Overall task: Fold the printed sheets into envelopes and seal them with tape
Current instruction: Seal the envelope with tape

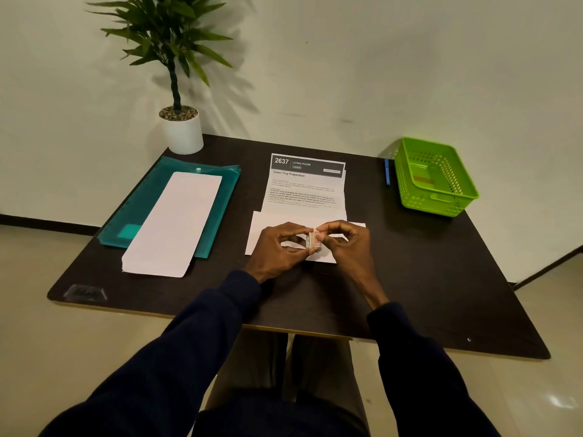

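On the dark table [410,279] I see my left hand [277,247] and right hand [347,244] pinching one tape roll [315,240] between their fingertips, over one envelope [257,234]. One sheet [304,193] lies just beyond.

Both my arms reach forward in dark sleeves [202,326], the forearms angling inward so that my hands meet in front of me. My left hand [279,247] lies knuckles up, its thumb and curled fingers pinching the tape roll [316,241] from the left side. My right hand [348,244] faces it, wrist bare past the cuff, forefinger and thumb curled and pinching at the roll's upper edge, the other fingers bent loosely below. The fingertips of the two hands almost touch.
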